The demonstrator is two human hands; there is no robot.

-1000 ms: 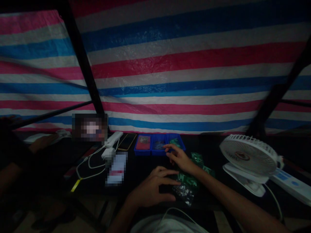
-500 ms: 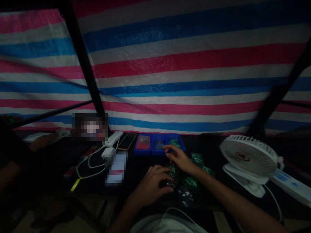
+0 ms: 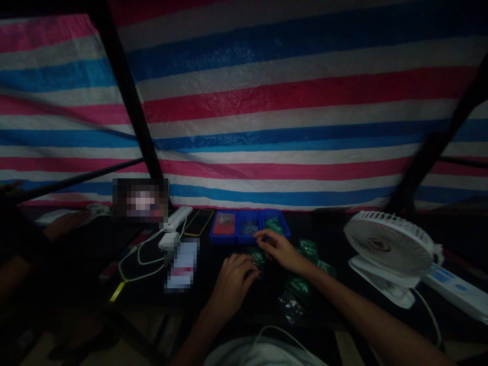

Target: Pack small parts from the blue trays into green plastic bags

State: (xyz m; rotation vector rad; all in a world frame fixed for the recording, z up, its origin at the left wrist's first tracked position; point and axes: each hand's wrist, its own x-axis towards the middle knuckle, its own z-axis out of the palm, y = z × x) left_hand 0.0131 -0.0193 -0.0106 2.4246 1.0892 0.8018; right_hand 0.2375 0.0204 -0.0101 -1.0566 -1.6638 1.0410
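Observation:
My left hand has thumb and fingers closed on the near end of a small clear plastic bag with green contents. Just beyond that bag, my right hand has its fingers curled together, close to the front of the blue bins; whatever they pinch, if anything, is too small and dark to make out. Under and beside my right forearm lie several similar bags, among them a green one, another green one and a clear shiny one.
Three joined blue bins hold small parts. Left of them lie a phone, a white power strip with cables and a blurred sheet. A white clip fan stands right. Another person's hand rests far left.
My left hand has closed from open, and the bag near it has shifted left, away from the other bags. My right hand has moved slightly left, its fingers drawn closer together.

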